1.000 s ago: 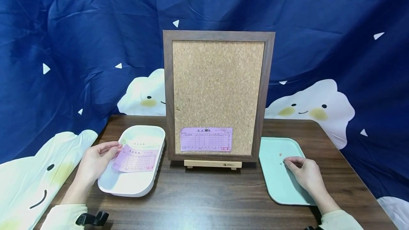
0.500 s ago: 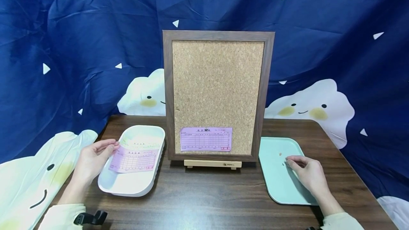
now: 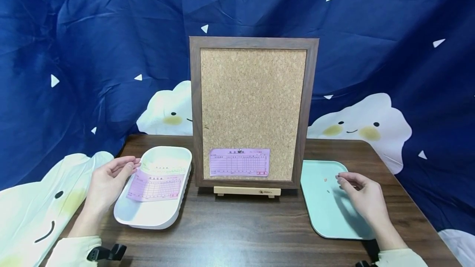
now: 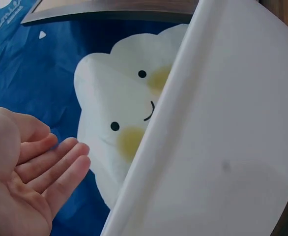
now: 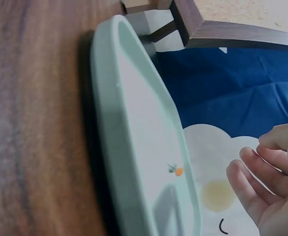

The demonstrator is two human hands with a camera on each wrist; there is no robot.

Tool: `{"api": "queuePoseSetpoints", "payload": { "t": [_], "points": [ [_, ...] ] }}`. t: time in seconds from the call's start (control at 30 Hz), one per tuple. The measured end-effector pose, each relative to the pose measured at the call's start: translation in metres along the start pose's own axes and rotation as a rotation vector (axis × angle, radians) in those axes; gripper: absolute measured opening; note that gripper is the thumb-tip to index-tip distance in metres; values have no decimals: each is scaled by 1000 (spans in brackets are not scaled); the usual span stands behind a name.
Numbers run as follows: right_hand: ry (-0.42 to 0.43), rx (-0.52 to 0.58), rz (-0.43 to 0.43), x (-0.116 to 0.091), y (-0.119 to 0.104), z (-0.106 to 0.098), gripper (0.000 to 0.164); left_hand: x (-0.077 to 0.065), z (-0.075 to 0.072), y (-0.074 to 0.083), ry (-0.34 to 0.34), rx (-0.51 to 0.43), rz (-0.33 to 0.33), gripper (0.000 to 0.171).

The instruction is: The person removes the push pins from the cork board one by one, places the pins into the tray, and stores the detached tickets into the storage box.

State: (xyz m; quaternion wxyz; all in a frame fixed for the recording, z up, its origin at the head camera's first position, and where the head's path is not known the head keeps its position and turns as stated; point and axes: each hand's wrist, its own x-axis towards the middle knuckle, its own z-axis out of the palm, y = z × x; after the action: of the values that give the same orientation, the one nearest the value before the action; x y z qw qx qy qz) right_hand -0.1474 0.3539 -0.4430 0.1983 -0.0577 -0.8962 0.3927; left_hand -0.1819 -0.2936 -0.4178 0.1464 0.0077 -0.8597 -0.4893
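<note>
In the head view my left hand [image 3: 107, 180] hovers over the left rim of a white tray [image 3: 148, 217], thumb near the index finger and other fingers loosely extended. Its fingertips are just beyond the corner of a pink printed slip [image 3: 157, 186] lying in that tray; the left wrist view shows no paper in the hand. My right hand [image 3: 365, 199] is raised over a mint-green tray [image 3: 320, 217], thumb and index finger pinching a tiny dark pushpin, mostly hidden. Two small pins, one reddish [image 3: 325, 180] and one grey-green [image 3: 328, 191], lie on that tray.
A framed cork board [image 3: 254, 102] stands on a small wooden easel [image 3: 246, 190] between the trays. A purple slip [image 3: 239, 162] is pinned low on it. More paper with green print [image 3: 167, 171] lies in the white tray. Blue cloth [image 3: 256, 3] hangs behind the table.
The left fingers have moved up slightly from the pink slip, whose raised corner has settled lower. My right hand has lifted off the green tray and moved a little up and right.
</note>
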Motion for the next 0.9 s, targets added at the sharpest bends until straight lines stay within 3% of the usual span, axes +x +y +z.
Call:
{"api": "queuePoseSetpoints", "payload": {
  "t": [0.37, 0.9],
  "points": [
    [43, 89, -54, 2, -11, -2, 22, -2, 1, 5, 6, 11, 93, 32],
    [48, 177, -84, 5, -20, 0, 23, -5, 7, 12, -13, -84, 189, 29]
  ]
}}
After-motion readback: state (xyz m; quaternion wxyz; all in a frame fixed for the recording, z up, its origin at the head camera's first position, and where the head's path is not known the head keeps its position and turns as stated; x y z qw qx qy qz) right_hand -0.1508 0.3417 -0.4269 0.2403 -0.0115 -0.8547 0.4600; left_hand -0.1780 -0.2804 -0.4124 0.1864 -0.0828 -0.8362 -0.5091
